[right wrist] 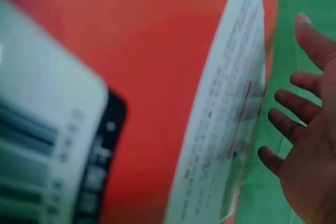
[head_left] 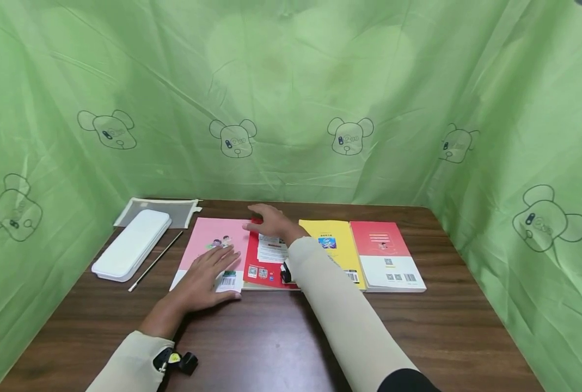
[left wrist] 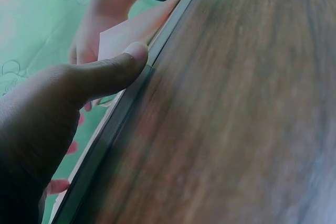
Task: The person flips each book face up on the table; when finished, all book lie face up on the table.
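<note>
Pink paperback book (head_left: 211, 247) lies flat under the left hand (head_left: 206, 280), its straight fingers pressing the cover apparently to steady it, while the right hand (head_left: 271, 222), fingers spread, rests over the adjacent red book (head_left: 266, 261).

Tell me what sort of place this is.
Probably a study desk set up for recording: a wooden table walled in by a green bear-print cloth, with four books laid in a row, among them a pink book, and a white pencil case.
</note>
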Demonstrator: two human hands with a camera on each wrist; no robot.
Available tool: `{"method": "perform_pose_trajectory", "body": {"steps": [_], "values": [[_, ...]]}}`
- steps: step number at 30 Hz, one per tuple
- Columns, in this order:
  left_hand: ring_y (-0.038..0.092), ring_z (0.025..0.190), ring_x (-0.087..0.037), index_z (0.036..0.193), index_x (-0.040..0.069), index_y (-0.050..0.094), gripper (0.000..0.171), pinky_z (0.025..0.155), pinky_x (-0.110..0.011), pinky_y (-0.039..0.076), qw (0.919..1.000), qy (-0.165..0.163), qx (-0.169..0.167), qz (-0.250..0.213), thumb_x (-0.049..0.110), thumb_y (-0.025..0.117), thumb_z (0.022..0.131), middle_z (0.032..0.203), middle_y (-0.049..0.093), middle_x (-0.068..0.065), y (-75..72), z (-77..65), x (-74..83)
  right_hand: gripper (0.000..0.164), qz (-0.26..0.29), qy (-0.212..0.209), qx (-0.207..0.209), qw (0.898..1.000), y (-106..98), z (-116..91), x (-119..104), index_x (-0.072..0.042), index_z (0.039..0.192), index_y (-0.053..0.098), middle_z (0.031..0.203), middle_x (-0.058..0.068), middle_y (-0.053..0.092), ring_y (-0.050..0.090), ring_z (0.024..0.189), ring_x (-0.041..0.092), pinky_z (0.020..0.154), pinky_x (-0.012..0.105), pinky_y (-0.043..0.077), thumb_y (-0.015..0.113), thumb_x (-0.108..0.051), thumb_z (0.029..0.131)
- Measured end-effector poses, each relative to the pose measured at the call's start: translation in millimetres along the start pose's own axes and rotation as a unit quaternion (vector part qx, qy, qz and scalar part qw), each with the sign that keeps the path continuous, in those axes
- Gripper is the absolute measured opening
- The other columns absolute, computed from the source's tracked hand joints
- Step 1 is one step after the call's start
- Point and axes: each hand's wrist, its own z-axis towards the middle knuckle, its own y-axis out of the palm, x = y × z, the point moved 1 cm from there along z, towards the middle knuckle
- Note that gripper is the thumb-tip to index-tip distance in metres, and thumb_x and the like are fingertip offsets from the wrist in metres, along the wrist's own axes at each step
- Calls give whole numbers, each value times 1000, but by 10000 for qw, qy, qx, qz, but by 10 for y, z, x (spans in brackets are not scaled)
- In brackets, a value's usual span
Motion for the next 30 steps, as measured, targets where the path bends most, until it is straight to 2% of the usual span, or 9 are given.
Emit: {"method": "perform_pose_trajectory", "body": {"steps": [7, 16, 19, 24, 30], "values": [[41, 159, -44, 163, 20, 54, 99, 124, -75, 33, 10000, -9, -23, -65, 66, 86, 81, 171, 49, -11, 19, 10, 20, 77, 424, 352, -201, 9983, 43, 27, 66, -27, 168, 45, 171, 4, 47, 46, 156, 26, 125, 48, 49, 79, -43, 100], [43, 158, -40, 163, 22, 53, 100, 126, -75, 32, 9999, -133, -71, -76, 68, 86, 80, 170, 50, -9, 28, 1, 25, 77, 749, 313, -145, 9966, 110, 60, 84, -23, 165, 50, 166, 6, 52, 50, 150, 26, 120, 46, 53, 84, -31, 97], [43, 158, -40, 163, 22, 54, 100, 125, -76, 32, 9998, -141, -90, -129, 69, 86, 80, 170, 50, -9, 45, -13, 30, 77, 434, 413, -164, 9981, 144, 62, 116, -27, 164, 52, 167, 4, 53, 48, 154, 27, 125, 50, 48, 85, -34, 96], [43, 157, -40, 163, 23, 54, 101, 124, -78, 32, 9995, -146, -126, -237, 71, 86, 80, 170, 50, -9, 61, -21, 34, 75, -296, 433, -219, 9984, 180, 71, 148, -32, 164, 51, 168, 0, 54, 44, 160, 25, 135, 56, 31, 84, -40, 97], [43, 157, -38, 163, 24, 54, 100, 126, -77, 31, 9992, -262, -135, -286, 67, 88, 79, 170, 50, -8, 52, -4, 16, 73, -283, 366, -155, 9988, 173, 81, 123, -34, 163, 53, 167, 3, 54, 45, 158, 26, 132, 56, 36, 84, -37, 97]]}}
